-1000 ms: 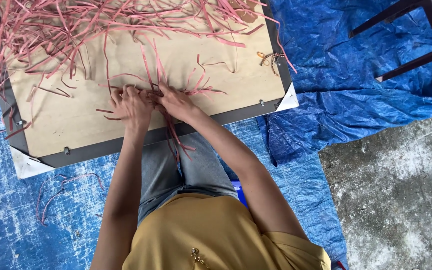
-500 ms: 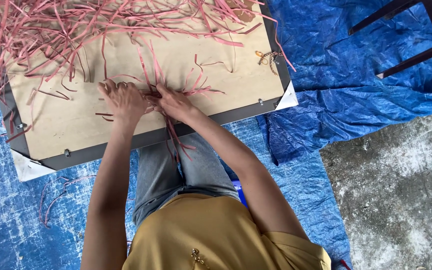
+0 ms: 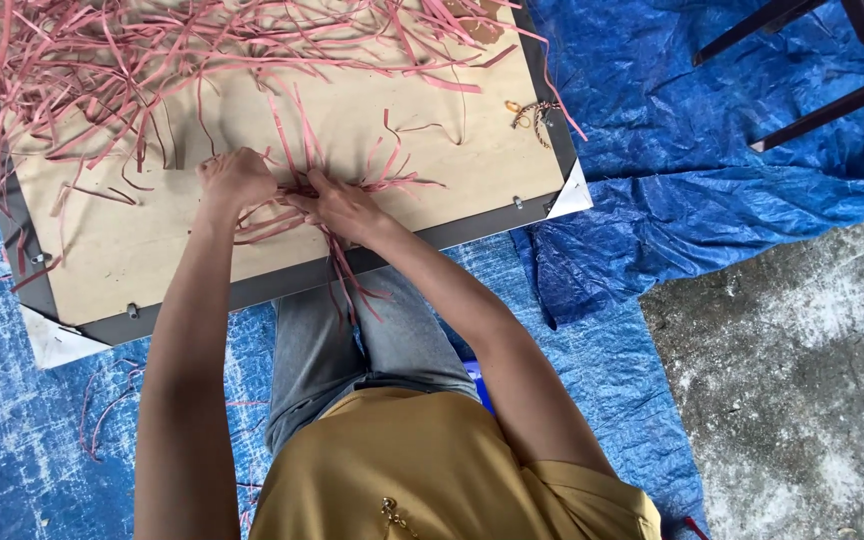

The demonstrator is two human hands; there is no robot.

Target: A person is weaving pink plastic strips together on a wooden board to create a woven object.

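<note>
Mid-gather, by the look of it: left hand point(image 3: 235, 178) and right hand point(image 3: 344, 207) side by side near the front edge of the wooden board point(image 3: 432, 150), fingers closed on a small bundle of pink strips point(image 3: 287, 195) trailing off that edge over the lap. Loose strip pile point(image 3: 152, 50) heaped along the far edge and far left corner. Probably next: firm pinch on the bundle, ends evened up.
</note>
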